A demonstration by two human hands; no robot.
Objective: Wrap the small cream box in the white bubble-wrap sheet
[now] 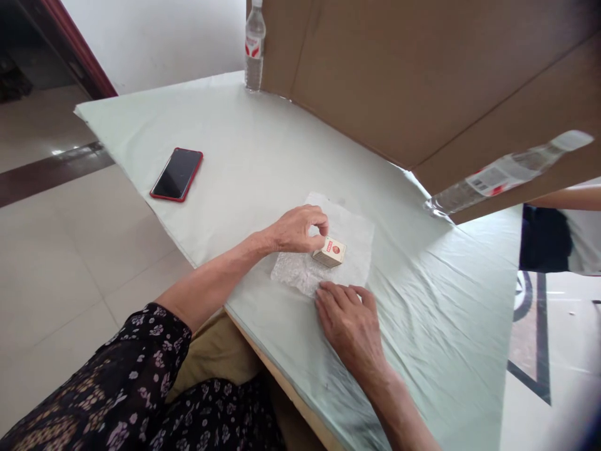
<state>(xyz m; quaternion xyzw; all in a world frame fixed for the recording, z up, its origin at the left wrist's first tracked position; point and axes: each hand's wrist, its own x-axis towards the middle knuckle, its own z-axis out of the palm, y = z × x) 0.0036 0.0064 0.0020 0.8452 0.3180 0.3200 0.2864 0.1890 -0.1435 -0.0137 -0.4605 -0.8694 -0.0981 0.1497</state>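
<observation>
A small cream cardboard box [332,251] with a red label and a round picture sits on a sheet of bubble wrap [359,238]. My left hand [298,230] reaches in from the left, its thumb and forefinger closed in a pinch at the box's back left corner. Its other fingers are curled and partly hidden. Nearer to me, my right hand [350,322] lies palm down, fingers extended and slightly bent. Its fingertips rest at the near edge of the bubble wrap, apart from the box.
A pale green cloth covers the table [235,144]. A phone [177,175] in a red case lies at the left. Brown cardboard panels [375,69] stand behind, with a plastic bottle [254,50] at the far corner and another bottle [502,177] at right. A person's arm [570,198] shows beyond.
</observation>
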